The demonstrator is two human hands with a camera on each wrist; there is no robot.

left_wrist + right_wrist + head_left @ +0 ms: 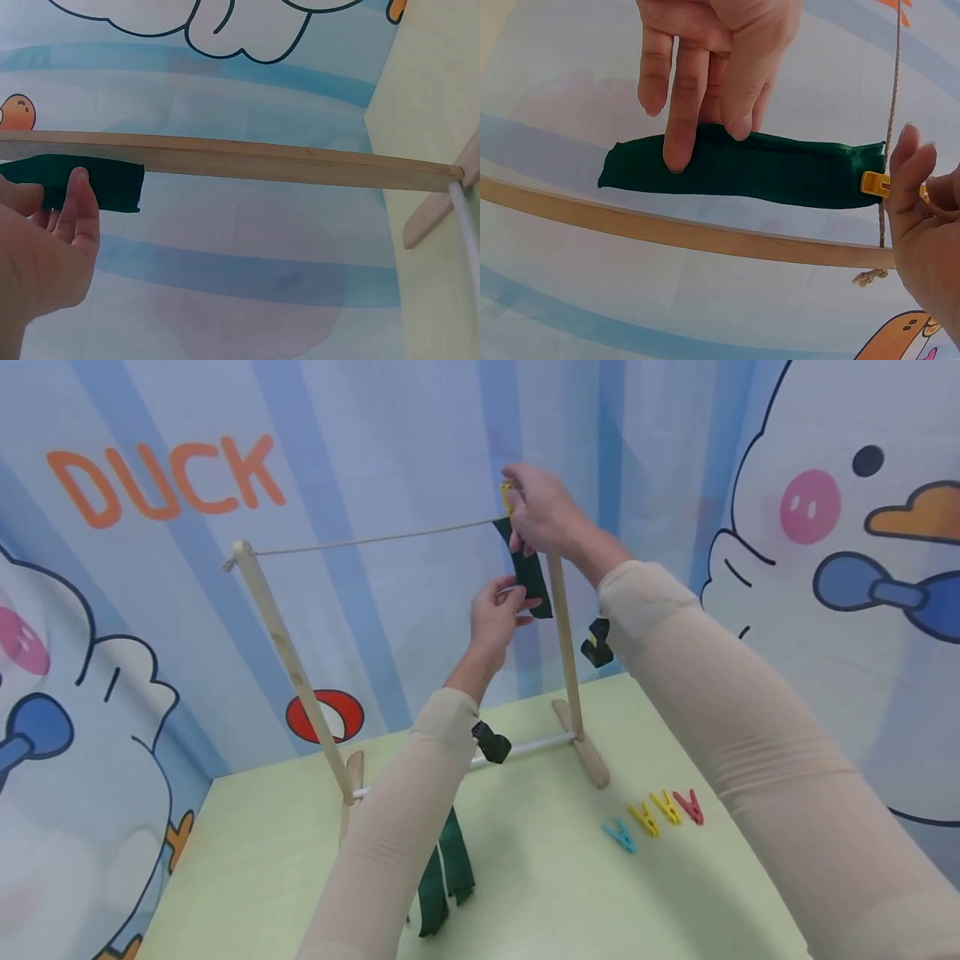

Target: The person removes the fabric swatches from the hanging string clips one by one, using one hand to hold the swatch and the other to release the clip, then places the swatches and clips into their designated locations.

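A dark green cloth strip [780, 169] hangs from the rope [375, 538] near the right post, a yellow clothespin [874, 183] gripping its top end at the rope. My right hand [543, 510] pinches this clothespin between thumb and fingers. Lower down the strip, my left hand [495, 614] holds the cloth lightly. In the right wrist view one left finger [681, 142] lies across the strip's face, with the thumb at its edge and another finger passing behind. The strip's lower end hangs free below the left hand.
A wooden stand carries the rope between its left post [288, 660] and right post [566, 643], joined low by a white bar [532, 747]. More green strips [453, 856] lie on the table [247, 860], partly behind the left sleeve. Several clothespins [645, 818] lie at the right.
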